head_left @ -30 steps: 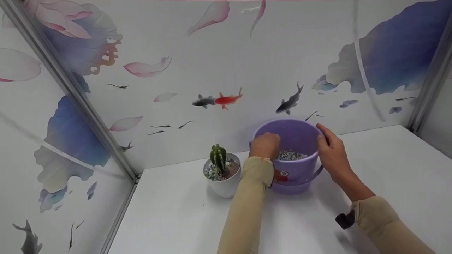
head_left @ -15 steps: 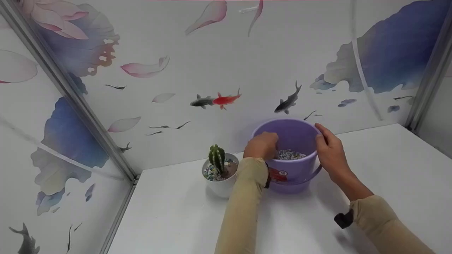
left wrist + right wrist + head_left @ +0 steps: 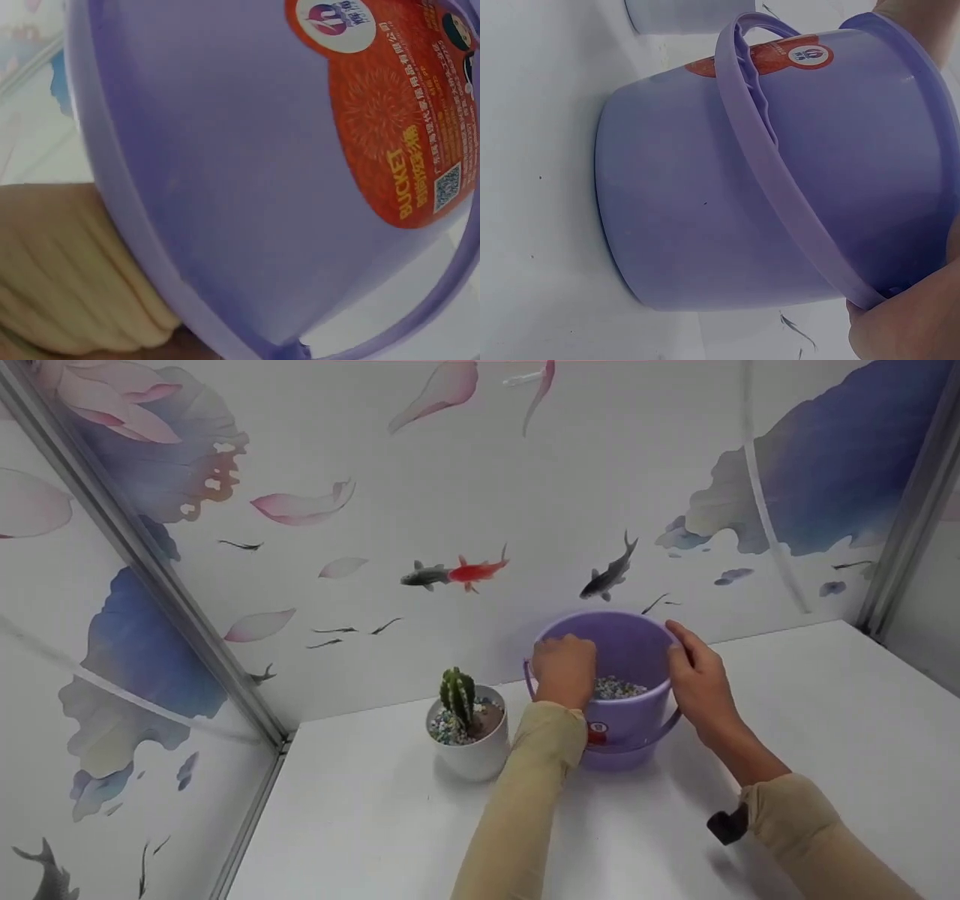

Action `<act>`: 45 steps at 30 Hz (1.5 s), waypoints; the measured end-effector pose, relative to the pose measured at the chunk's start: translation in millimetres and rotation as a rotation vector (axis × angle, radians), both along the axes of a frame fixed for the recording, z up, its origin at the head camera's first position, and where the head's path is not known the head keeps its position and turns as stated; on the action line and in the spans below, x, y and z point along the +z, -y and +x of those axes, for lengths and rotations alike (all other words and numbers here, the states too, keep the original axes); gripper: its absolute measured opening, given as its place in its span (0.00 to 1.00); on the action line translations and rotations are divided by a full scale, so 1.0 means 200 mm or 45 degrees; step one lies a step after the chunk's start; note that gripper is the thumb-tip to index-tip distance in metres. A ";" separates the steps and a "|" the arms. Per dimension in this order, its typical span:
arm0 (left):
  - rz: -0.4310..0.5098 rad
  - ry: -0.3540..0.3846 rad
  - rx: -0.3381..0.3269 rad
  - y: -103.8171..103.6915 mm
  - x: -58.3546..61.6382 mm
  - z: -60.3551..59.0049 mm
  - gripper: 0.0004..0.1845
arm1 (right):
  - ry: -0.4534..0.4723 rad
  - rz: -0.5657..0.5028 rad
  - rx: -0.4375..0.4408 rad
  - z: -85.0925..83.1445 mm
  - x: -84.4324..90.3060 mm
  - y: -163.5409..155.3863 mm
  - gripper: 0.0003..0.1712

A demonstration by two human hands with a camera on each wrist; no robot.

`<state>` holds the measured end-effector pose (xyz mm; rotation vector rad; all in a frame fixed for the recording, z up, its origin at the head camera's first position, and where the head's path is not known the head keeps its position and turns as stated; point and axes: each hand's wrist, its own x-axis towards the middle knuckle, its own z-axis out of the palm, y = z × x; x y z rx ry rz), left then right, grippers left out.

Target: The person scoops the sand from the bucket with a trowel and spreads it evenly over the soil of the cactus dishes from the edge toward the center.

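A purple plastic bucket (image 3: pixel 626 727) stands on the white table, with small multicoloured pebbles (image 3: pixel 616 688) inside. My left hand (image 3: pixel 566 669) reaches over its near left rim, knuckles up; its fingertips are hidden inside. My right hand (image 3: pixel 701 679) grips the rim on the right side, thumb and fingers on either side of the edge. In the right wrist view, the bucket's handle (image 3: pixel 780 184) hangs down against the wall. The left wrist view shows a red label (image 3: pixel 397 112) on the bucket. Left of it, a green cactus (image 3: pixel 457 697) grows in a white pot (image 3: pixel 472 761) topped partly with pebbles and brown soil.
The white table (image 3: pixel 360 810) meets a back wall panel (image 3: pixel 420 502) painted with fish and petals, close behind the bucket. A metal corner post (image 3: pixel 172 600) runs down at the left. Another metal post (image 3: pixel 896 555) stands at the right.
My left hand shifted slightly left, then back right and a little up at the bucket's rim. My right hand keeps its grip. The view has drifted slightly to the right.
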<state>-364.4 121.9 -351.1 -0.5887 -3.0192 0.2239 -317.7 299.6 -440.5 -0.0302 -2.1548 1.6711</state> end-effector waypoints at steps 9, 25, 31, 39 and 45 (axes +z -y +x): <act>0.086 0.192 -0.151 0.09 0.03 -0.02 0.12 | 0.005 -0.006 0.020 0.00 0.00 0.01 0.34; 0.422 0.395 -0.334 0.17 0.04 -0.07 0.05 | 0.012 -0.001 0.007 -0.01 0.01 -0.02 0.34; 0.476 0.392 -0.348 0.20 0.03 -0.08 0.06 | 0.015 0.011 0.009 -0.01 0.00 -0.01 0.34; 0.548 0.371 -0.367 0.21 0.02 -0.08 0.08 | -0.008 0.035 0.004 0.00 0.01 -0.01 0.34; 0.591 0.316 -0.365 0.20 0.00 -0.06 0.06 | -0.007 0.052 -0.006 0.01 0.01 -0.01 0.34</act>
